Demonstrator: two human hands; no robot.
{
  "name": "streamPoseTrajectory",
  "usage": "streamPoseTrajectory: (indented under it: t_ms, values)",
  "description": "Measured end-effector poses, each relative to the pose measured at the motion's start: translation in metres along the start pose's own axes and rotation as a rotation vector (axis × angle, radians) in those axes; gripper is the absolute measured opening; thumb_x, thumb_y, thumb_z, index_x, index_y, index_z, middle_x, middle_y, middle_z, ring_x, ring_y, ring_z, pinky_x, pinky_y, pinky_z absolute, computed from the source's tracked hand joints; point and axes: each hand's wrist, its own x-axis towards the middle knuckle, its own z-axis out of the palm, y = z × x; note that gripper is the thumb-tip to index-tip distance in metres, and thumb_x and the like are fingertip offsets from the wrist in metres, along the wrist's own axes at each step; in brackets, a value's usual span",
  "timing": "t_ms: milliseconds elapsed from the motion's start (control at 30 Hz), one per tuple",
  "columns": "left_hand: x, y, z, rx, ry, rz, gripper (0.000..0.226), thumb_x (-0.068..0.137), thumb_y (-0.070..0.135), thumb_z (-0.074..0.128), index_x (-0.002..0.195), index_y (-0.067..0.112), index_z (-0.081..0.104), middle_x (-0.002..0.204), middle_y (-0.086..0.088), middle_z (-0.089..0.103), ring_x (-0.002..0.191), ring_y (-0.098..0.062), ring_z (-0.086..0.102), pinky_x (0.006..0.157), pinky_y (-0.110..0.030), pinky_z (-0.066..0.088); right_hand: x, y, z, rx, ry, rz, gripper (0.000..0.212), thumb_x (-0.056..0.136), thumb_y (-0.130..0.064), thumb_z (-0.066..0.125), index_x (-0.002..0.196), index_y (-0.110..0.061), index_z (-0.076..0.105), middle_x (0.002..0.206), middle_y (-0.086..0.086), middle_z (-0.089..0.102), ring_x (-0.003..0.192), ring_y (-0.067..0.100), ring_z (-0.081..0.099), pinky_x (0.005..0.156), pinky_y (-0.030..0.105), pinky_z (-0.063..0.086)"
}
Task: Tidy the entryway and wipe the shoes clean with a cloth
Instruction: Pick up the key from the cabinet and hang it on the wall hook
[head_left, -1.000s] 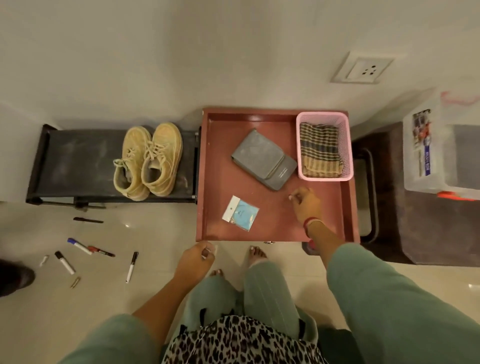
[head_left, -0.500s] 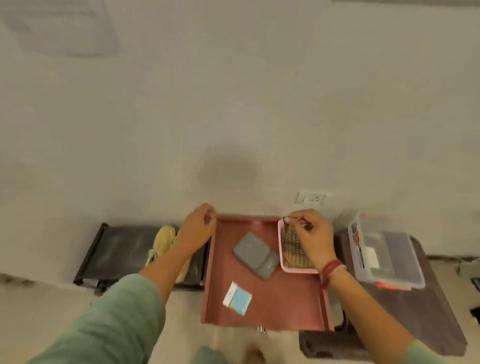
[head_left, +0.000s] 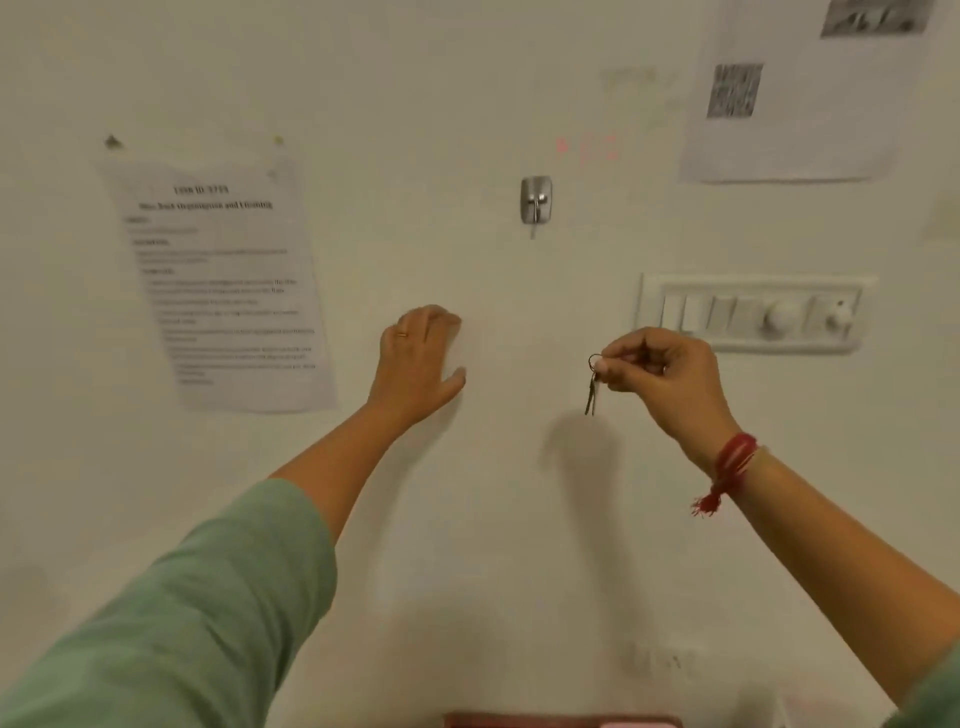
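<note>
Head view, keys (head_left: 592, 392) pinched by their ring in the right hand (head_left: 670, 384), hung below and right of a metal hook (head_left: 536, 200), left hand (head_left: 415, 364) laid flat against the wall (head_left: 467, 104), fingers relaxed, nothing gripped

Shiny metal hook (head_left: 536, 200), matt wall (head_left: 467, 104), seemingly metal keys (head_left: 592, 389).

It seems to be the entry wall of a home; the plain cream wall (head_left: 467, 519) carries a metal hook (head_left: 536, 200); the right hand (head_left: 670, 384) holds keys (head_left: 592, 395) below it; a switch panel (head_left: 753, 314) with knobs is beside; a printed sheet (head_left: 223, 280) and a second sheet (head_left: 789, 88) are stuck up.
</note>
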Motion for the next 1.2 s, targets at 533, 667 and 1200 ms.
streamPoseTrajectory:
  t_ms: [533, 667, 1200]
  values:
    - [0.058, -0.032, -0.008, 0.146, -0.115, 0.123, 0.137, 0.051, 0.076, 0.072, 0.149, 0.035, -0.014, 0.158, 0.001, -0.023, 0.143, -0.025, -0.028, 0.106, -0.048, -0.031, 0.141, -0.046, 0.041, -0.024, 0.049, -0.143, 0.01, 0.081, 0.001, 0.067, 0.082, -0.008, 0.07, 0.074, 0.009, 0.067, 0.067, 0.014, 0.065, 0.071, 0.027, 0.057]
    - [0.059, -0.032, -0.009, 0.15, -0.126, 0.118, 0.137, 0.052, 0.075, 0.073, 0.15, 0.035, -0.014, 0.157, -0.001, -0.024, 0.143, -0.026, -0.028, 0.106, -0.048, -0.031, 0.149, -0.045, 0.048, -0.129, 0.036, -0.108, 0.01, 0.079, 0.004, 0.067, 0.083, -0.004, 0.07, 0.074, 0.01, 0.068, 0.067, 0.017, 0.066, 0.07, 0.027, 0.057]
    - [0.042, -0.025, -0.021, -0.005, -0.063, 0.134, 0.099, 0.077, 0.051, 0.068, 0.153, 0.024, 0.01, 0.161, -0.007, -0.004, 0.147, -0.024, -0.014, 0.116, -0.051, -0.011, 0.05, -0.018, 0.074, 0.02, 0.436, -0.283, 0.007, 0.092, -0.02, 0.057, 0.097, -0.022, 0.062, 0.102, 0.007, 0.062, 0.071, 0.019, 0.065, 0.058, 0.033, 0.055]
